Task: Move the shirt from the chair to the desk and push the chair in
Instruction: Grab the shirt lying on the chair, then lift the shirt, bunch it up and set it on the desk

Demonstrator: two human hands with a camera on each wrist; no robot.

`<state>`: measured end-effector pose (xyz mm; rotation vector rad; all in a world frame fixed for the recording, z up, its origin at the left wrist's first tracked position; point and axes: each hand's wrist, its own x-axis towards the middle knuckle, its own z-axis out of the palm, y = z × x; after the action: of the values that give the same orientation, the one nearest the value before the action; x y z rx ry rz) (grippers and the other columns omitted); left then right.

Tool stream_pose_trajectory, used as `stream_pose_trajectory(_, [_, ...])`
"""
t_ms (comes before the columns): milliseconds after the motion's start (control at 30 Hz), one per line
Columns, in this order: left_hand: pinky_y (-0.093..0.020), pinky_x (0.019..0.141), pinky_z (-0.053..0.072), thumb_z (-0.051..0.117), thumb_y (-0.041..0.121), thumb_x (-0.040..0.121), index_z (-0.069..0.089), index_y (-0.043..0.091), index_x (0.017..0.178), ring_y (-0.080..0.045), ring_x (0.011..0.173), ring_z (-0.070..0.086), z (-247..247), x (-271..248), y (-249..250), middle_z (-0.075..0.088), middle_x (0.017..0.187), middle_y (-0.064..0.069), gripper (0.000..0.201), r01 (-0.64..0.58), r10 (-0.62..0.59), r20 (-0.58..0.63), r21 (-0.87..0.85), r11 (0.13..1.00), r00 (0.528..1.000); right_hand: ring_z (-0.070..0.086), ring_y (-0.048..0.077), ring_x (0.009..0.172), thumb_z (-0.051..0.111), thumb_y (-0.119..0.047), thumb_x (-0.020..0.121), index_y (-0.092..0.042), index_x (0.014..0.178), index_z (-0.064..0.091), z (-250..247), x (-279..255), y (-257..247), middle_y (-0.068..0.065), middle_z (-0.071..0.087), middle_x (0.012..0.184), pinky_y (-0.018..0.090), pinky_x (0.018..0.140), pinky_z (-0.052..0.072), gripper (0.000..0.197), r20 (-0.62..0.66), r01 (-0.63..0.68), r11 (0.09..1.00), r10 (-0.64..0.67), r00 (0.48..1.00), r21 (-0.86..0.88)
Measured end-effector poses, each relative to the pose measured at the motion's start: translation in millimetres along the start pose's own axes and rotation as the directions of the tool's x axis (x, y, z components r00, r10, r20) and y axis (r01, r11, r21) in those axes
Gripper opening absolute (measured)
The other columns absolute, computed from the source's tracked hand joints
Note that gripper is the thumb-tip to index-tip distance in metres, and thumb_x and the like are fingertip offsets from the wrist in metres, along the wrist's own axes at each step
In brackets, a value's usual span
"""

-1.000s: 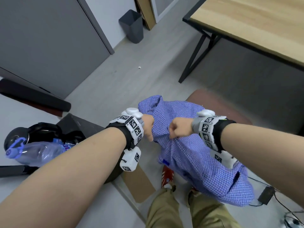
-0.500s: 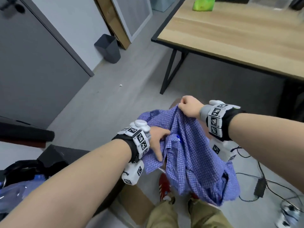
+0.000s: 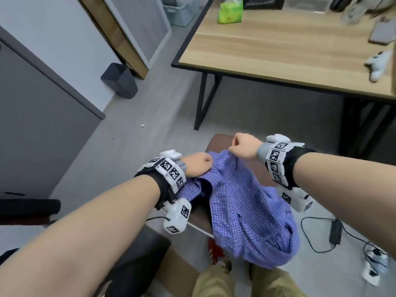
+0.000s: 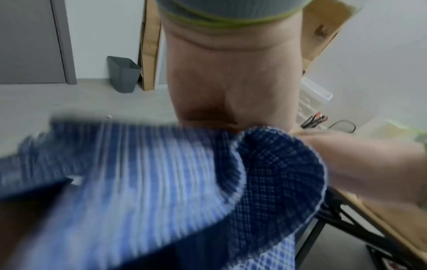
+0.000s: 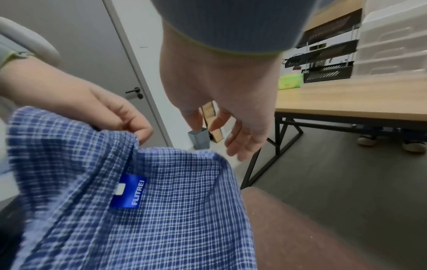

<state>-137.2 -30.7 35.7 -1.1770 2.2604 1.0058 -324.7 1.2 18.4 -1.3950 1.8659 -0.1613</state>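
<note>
A blue checked shirt (image 3: 246,211) hangs from both hands above a brown chair seat (image 3: 220,140) and droops toward my legs. My left hand (image 3: 198,166) grips its collar edge; the right wrist view shows those fingers pinching the fabric (image 5: 138,135). My right hand (image 3: 243,146), a fist in the head view, holds up another stretch of the top edge, and its fingers (image 5: 242,146) curl loosely at the cloth. A label (image 5: 129,191) shows inside the shirt. The wooden desk (image 3: 278,50) with black legs stands just beyond the chair.
On the desk lie a green packet (image 3: 230,10), a grey flat item (image 3: 381,33) and a white controller (image 3: 378,63). A grey bin (image 3: 120,82) stands by the wall. Cables and a power adapter (image 3: 335,231) lie on the floor at right. Someone's shoes (image 5: 367,139) show under the desk.
The hands have drawn apart, spreading the shirt's top edge between them. My left hand has shifted to a grip at the collar. More of the desk has come into view.
</note>
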Motion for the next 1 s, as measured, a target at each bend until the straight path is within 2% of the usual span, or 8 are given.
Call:
stream_pose_trajectory(100, [-0.025,0.072,0.034,0.043,0.011,0.099,0.065,0.000,0.091,-0.019,0.084,0.047,-39,-5,22,0.057,0.090,-0.013,0.026,0.007,-0.008,-0.047,-0.004,1.000,0.999,0.067,0.021,0.076,0.061,-0.012,0.084,-0.014,0.085,0.060,-16,-12,-5,0.009,0.074,0.087,0.036,0.074,0.057,0.003,0.288,0.010,0.995,-0.039,0.957,0.102])
stream_pose_trajectory(233, [-0.027,0.055,0.031,0.048,0.008,0.093,0.059,0.006,0.082,-0.019,0.063,0.039,-89,-11,61,0.048,0.069,-0.005,0.016,0.000,-0.012,-0.137,-0.084,0.996,0.990,0.072,0.017,0.092,0.080,-0.022,0.078,-0.015,0.110,0.061,-26,-31,-12,0.007,0.073,0.110,0.045,0.096,0.057,0.037,0.529,-0.041,0.986,-0.050,0.847,0.159])
stream_pose_trajectory(367, [-0.028,0.053,0.031,0.060,0.021,0.086,0.054,0.010,0.070,-0.019,0.057,0.038,-138,-26,101,0.045,0.060,-0.001,0.019,-0.029,-0.008,-0.230,-0.156,0.987,0.973,0.074,0.034,0.100,0.082,-0.048,0.061,-0.010,0.120,0.063,-52,-39,-22,0.012,0.075,0.112,0.051,0.089,0.060,0.073,0.326,-0.009,0.987,-0.045,0.944,0.162])
stream_pose_trajectory(533, [-0.028,0.061,0.043,0.081,0.047,0.068,0.058,0.019,0.070,-0.017,0.060,0.055,-177,-43,108,0.059,0.066,0.002,0.036,0.003,0.004,-0.257,0.029,1.000,0.966,0.065,0.026,0.084,0.060,-0.033,0.091,-0.005,0.103,0.068,-103,-53,-21,0.012,0.074,0.100,0.040,0.080,0.056,0.031,0.069,0.023,0.998,-0.028,0.997,0.066])
stream_pose_trajectory(633, [-0.030,0.063,0.039,0.075,0.049,0.079,0.055,0.016,0.070,-0.019,0.061,0.051,-192,-46,110,0.055,0.067,-0.001,0.040,-0.011,0.024,-0.315,0.043,0.999,0.949,0.061,0.031,0.089,0.045,-0.023,0.099,-0.006,0.101,0.063,-138,-61,-25,0.014,0.067,0.098,0.034,0.074,0.045,0.025,-0.192,0.080,0.962,-0.029,0.981,0.260])
stream_pose_trajectory(766, [-0.023,0.052,0.038,0.052,0.036,0.099,0.051,0.013,0.067,-0.015,0.055,0.048,-205,-60,136,0.052,0.062,-0.001,0.039,-0.145,0.122,-0.431,-0.021,0.989,0.894,0.066,0.031,0.110,0.044,-0.027,0.100,-0.017,0.119,0.065,-167,-78,-56,0.013,0.070,0.120,0.047,0.104,0.049,0.030,-0.264,0.208,0.789,-0.060,0.963,0.578])
stream_pose_trajectory(900, [-0.032,0.069,0.042,0.047,0.028,0.102,0.061,0.009,0.081,-0.021,0.074,0.056,-222,-69,171,0.063,0.081,-0.009,0.032,-0.311,0.212,-0.533,-0.103,0.945,0.819,0.068,0.030,0.099,0.046,-0.016,0.098,-0.006,0.114,0.067,-186,-92,-95,0.016,0.072,0.114,0.045,0.103,0.050,0.028,-0.280,0.289,0.433,-0.086,0.956,0.854])
stream_pose_trajectory(1000, [-0.031,0.067,0.035,0.047,0.026,0.101,0.054,0.011,0.073,-0.020,0.070,0.049,-234,-69,184,0.057,0.075,-0.008,0.033,-0.350,0.231,-0.599,-0.088,0.932,0.766,0.066,0.032,0.100,0.048,-0.007,0.088,-0.002,0.121,0.062,-200,-100,-103,0.019,0.068,0.115,0.044,0.097,0.050,0.036,-0.259,0.320,0.391,-0.201,0.945,0.863])
